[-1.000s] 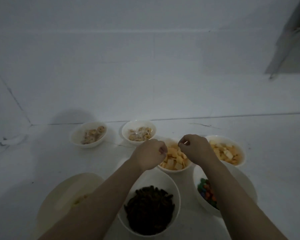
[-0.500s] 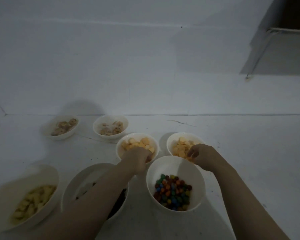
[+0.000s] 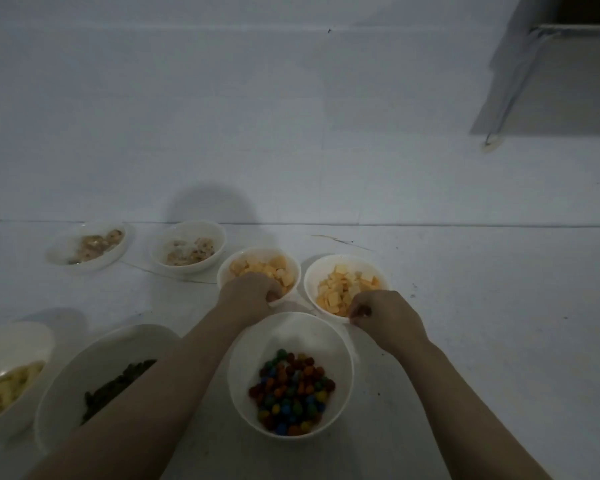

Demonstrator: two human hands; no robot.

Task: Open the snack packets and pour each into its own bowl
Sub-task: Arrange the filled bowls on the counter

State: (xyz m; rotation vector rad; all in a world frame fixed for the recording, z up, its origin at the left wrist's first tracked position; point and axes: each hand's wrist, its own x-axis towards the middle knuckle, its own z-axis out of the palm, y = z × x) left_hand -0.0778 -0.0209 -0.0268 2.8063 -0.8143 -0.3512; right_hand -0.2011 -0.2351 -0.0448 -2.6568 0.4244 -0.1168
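White floor, hands seemingly on bowls

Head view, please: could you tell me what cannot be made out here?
- Left hand: its back hides the fingers, so its grip on the orange-snack bowl is unclear.
- Dark-snack bowl: the left forearm covers much of it.
- Yellow-snack bowl: cut off by the left edge.
- The two far bowls' contents: too dim and blurred to identify.

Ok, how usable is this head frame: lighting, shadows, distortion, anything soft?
Head view: dim, bluish, no glare; the far left bowl and its neighbour look soft and washed out; the candy bowl reads clearly; a round shadow falls on the wall behind; wide-angle stretch smears the bowls at the lower left edge.
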